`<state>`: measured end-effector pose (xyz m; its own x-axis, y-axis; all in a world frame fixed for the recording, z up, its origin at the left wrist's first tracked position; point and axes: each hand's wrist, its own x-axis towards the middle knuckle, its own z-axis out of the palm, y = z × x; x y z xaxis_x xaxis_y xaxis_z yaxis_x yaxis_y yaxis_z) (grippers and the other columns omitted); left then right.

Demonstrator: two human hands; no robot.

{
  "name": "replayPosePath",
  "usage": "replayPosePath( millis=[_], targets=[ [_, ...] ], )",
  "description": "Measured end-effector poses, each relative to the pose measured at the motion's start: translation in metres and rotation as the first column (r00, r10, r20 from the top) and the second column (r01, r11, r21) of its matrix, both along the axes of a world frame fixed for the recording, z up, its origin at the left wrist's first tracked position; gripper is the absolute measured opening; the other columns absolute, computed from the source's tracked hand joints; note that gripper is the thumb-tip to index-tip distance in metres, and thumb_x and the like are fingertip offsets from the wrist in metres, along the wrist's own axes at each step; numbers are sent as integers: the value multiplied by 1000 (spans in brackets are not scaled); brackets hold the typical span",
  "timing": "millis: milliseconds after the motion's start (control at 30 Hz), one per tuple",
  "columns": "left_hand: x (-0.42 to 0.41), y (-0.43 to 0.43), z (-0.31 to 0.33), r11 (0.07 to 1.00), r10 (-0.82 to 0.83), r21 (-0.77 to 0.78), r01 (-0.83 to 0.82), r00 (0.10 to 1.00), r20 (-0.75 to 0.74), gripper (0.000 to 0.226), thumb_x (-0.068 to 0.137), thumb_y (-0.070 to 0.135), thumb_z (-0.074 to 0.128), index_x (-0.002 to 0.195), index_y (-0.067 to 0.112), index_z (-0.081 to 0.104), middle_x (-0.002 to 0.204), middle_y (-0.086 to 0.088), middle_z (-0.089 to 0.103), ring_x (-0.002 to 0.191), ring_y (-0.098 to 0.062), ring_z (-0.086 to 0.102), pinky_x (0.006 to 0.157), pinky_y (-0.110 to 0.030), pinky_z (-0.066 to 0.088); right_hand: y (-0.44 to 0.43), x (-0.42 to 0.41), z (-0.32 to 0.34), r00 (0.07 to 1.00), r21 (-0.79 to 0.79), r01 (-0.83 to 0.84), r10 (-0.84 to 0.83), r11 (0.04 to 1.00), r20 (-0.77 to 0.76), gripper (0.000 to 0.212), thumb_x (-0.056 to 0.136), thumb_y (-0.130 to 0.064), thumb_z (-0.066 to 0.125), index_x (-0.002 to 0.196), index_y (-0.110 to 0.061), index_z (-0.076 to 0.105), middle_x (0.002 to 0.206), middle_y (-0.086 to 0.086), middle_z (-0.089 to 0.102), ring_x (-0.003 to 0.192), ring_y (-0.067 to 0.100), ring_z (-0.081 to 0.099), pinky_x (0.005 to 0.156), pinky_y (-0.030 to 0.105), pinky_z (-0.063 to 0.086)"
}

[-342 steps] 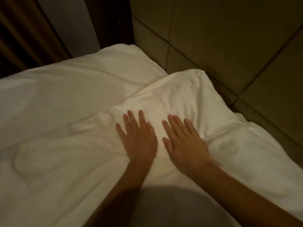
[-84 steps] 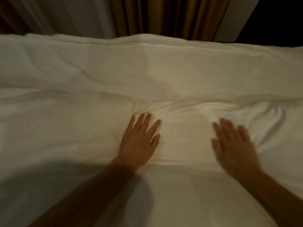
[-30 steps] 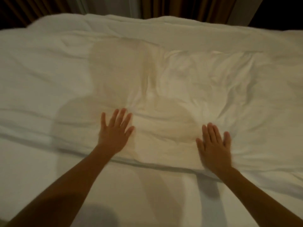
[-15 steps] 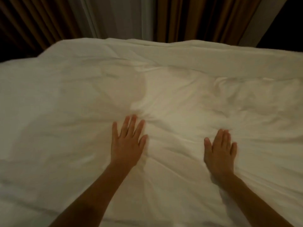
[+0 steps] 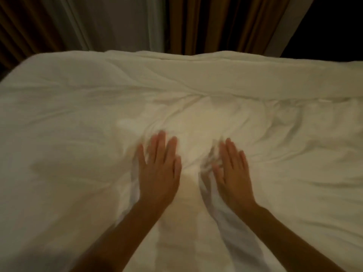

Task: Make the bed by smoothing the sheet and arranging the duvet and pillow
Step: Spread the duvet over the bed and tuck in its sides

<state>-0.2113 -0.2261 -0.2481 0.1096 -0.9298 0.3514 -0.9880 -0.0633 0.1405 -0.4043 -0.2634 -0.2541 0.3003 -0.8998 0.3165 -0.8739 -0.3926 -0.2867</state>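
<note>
"Where are your hands?"

"Both lie palm-down on the white duvet, near the middle of the bed. My left hand is flat, fingers straight and only slightly spread. My right hand is just beside it, also flat, fingers straight and close together. Neither one pinches any cloth, and the two hands are near each other but not touching."

"And how does the duvet lie?"

"It covers all of the bed I can see, from the near side to the far side. Between my hands and just beyond them the cloth is gathered into creases, and a ridge of it stands against the inner side of my right hand. Further left it lies smoother. Along the far side it is turned back in a thick fold."

"What is behind the bed?"

"Brown curtains, and left of them a pale sheer curtain. My fingertips are blurred, so I cannot tell more about them."
</note>
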Motion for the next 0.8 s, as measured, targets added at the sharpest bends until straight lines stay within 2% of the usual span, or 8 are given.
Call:
replayPosePath(
  millis=[67, 167, 233, 367, 533, 700, 800],
  targets=[
    [-14, -51, 13, 1000, -22, -16, 22, 999, 23, 54, 102, 39, 19, 151, 20, 30, 158, -15, 24, 147, -35, 19, 114, -64, 11, -39, -17, 21, 995, 15, 92, -92, 996, -40, 61, 99, -46, 16, 153, -17, 18, 160, 9, 17, 148, 23, 12, 119, 43, 1],
    [-19, -100, -2, 997, 12, 72, -19, 995, 95, 57, 101, 49, 10, 154, 30, 11, 161, -15, 10, 148, -37, 7, 110, -70, 4, -93, -16, 28, 974, 81, 160, -144, 984, -174, 63, 95, -55, 8, 152, -30, -3, 162, 6, -3, 149, 26, -6, 115, 53, -11],
    [-15, -112, -29, 994, 30, 99, -42, 993, 116, 57, 101, 51, 16, 154, 32, 16, 161, -16, 12, 148, -39, 9, 108, -73, 5, -117, -11, 13, 940, 96, 191, -153, 977, -303, 63, 96, -56, 8, 153, -33, -5, 162, 7, -7, 148, 27, -9, 113, 61, -9],
    [-8, -124, -76, 987, 13, 159, -37, 989, 148, 57, 100, 49, 26, 153, 30, 25, 159, -21, 17, 146, -43, 11, 107, -74, 2, -135, -5, -42, 886, 126, 201, -126, 971, -446, 63, 96, -56, 6, 154, -30, 0, 162, 11, -3, 149, 30, -5, 111, 65, -4],
    [-5, -144, -94, 963, 19, 263, -62, 987, 162, 56, 98, 50, 29, 150, 29, 35, 157, -22, 20, 146, -43, 13, 108, -73, 2, -153, 2, -79, 889, 203, 203, -94, 958, -448, 62, 95, -54, 18, 150, -27, 29, 158, 15, 21, 147, 32, 16, 111, 67, 3],
    [-6, -146, -91, 961, 17, 271, -60, 988, 156, 53, 97, 47, 36, 147, 28, 41, 155, -22, 26, 144, -44, 20, 108, -73, 7, -152, 2, -72, 902, 200, 178, -79, 963, -424, 61, 95, -52, 24, 148, -24, 35, 156, 17, 28, 145, 34, 21, 111, 67, 6],
    [-4, -146, -71, 972, 17, 230, -45, 993, 121, 53, 96, 43, 31, 143, 26, 47, 152, -22, 34, 142, -39, 29, 107, -73, 11, -154, -4, -51, 930, 151, 129, -67, 980, -362, 58, 96, -45, 25, 146, -20, 40, 153, 16, 34, 143, 32, 27, 110, 66, 12]
  ],
)
